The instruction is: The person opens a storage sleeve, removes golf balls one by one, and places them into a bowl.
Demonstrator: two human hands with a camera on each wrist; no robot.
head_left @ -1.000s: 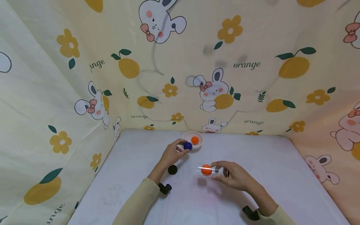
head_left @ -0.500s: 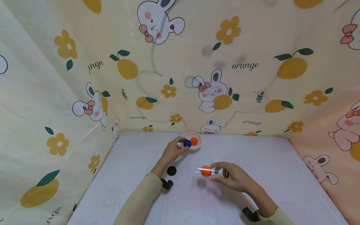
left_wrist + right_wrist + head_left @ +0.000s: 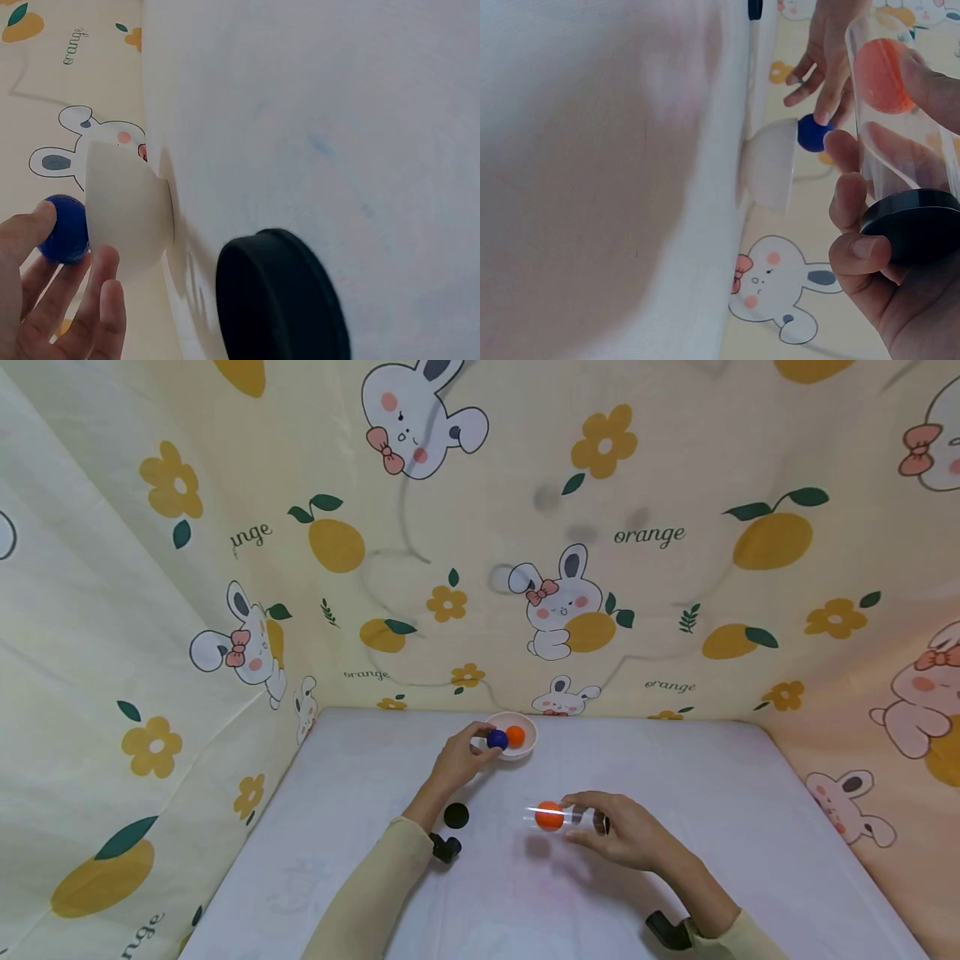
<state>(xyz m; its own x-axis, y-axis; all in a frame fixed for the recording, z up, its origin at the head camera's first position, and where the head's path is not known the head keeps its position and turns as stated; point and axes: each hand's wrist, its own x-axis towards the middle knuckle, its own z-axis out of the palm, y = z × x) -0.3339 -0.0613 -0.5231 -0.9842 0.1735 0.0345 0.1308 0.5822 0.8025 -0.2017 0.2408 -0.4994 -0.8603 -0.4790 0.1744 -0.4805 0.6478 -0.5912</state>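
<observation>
Between thumb and fingers, my left hand [image 3: 455, 760] pinches a blue ball [image 3: 66, 229] at the rim of a white bowl [image 3: 124, 210]. An orange ball [image 3: 515, 737] lies inside that bowl in the head view. My right hand [image 3: 626, 828] grips a clear tube [image 3: 892, 154] with a black base cap [image 3: 911, 225]. Another orange ball [image 3: 883, 75] sits within the tube, which lies sideways above the table in the head view. A round black lid [image 3: 456, 815] rests on the table near my left forearm; the left wrist view shows this lid [image 3: 281, 300] close up.
The table [image 3: 600, 910] has a white cover. Patterned cloth walls [image 3: 480, 527] with rabbits and oranges stand at its back and sides. Black wrist mounts [image 3: 667, 931] sit at both sleeves.
My left hand has shifted slightly up and left with the blue ball, closer over the bowl. The right hand and tube stay nearly still. The head view has panned a little.
</observation>
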